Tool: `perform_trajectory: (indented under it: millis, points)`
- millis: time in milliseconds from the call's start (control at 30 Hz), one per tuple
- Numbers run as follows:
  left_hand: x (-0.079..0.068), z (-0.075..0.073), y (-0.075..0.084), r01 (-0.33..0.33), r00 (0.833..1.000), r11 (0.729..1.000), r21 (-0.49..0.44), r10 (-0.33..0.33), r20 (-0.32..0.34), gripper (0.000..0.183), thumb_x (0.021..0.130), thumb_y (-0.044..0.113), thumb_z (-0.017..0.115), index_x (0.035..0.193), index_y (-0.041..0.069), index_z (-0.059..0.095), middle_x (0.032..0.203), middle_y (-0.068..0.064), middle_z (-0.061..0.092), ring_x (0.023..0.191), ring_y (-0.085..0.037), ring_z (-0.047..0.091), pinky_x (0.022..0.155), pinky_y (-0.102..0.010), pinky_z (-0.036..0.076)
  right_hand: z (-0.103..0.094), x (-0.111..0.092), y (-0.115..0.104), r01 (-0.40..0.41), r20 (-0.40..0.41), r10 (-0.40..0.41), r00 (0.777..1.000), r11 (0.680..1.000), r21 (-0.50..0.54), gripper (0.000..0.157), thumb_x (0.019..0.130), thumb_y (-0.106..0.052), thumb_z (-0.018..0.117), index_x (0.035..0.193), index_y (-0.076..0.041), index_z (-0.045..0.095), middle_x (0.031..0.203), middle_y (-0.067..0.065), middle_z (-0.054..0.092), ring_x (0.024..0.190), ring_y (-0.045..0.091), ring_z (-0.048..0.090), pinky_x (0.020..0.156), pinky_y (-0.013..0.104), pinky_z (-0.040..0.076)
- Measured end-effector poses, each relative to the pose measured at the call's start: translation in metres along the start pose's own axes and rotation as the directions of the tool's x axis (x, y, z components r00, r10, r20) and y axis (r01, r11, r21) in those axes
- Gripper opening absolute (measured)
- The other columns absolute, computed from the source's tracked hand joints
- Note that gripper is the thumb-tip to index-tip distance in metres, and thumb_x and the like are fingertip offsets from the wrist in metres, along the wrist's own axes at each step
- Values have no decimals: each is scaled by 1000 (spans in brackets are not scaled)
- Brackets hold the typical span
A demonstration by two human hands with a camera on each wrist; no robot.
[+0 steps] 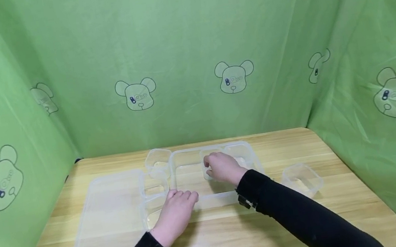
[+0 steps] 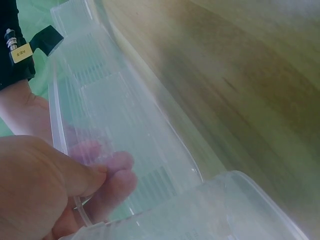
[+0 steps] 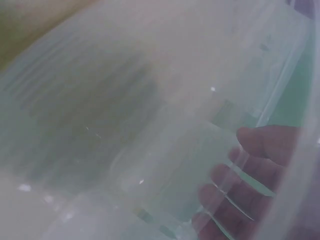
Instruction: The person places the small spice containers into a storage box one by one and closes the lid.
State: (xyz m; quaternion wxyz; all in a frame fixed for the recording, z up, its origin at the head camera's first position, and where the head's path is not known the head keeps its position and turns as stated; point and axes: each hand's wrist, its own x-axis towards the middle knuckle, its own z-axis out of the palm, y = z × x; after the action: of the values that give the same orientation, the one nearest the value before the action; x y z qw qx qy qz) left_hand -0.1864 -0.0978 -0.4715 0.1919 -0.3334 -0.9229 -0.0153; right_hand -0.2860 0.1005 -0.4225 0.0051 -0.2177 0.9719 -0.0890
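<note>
A large clear plastic container [image 1: 216,201] stands in the middle of the table. My left hand [image 1: 177,213] pinches its near-left rim, and the left wrist view shows the thumb and fingers on opposite sides of the wall. Inside the container, my right hand [image 1: 223,167] grips the wall of a small clear plastic box [image 1: 207,152]. Fingers [image 3: 215,192] show through that wall in the right wrist view, with the thumb on its other side. Another small box [image 1: 240,150] sits at the container's right end, partly hidden by the right hand and wrist.
Several more small clear boxes [image 1: 157,158] line up along the container's left side. A single small box [image 1: 303,180] stands to the right, beyond the right forearm. Flat on the left lies a large translucent lid [image 1: 108,219]. Green cloth [image 1: 176,36] surrounds the wooden table.
</note>
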Motion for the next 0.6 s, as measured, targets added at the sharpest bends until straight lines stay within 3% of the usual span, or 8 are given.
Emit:
perform_trajectory:
  millis: [200, 600]
  points:
    - [0, 3, 0, -10, 1000, 1000, -10, 10, -25, 22, 84, 6, 71, 99, 16, 59, 89, 3, 67, 78, -15, 61, 81, -33, 39, -7, -5, 5, 29, -49, -28, 998, 1000, 8, 16, 88, -14, 75, 100, -5, 69, 95, 9, 67, 88, 24, 64, 81, 39, 54]
    - [0, 1, 0, 15, 1000, 1000, -24, -14, 23, 23, 84, 6, 72, 100, 17, 59, 90, 5, 67, 80, -15, 61, 84, -34, 41, -27, -22, 17, 69, -134, -68, 989, 998, -2, 13, 88, -14, 75, 95, -6, 68, 90, 7, 66, 86, 24, 63, 79, 40, 53]
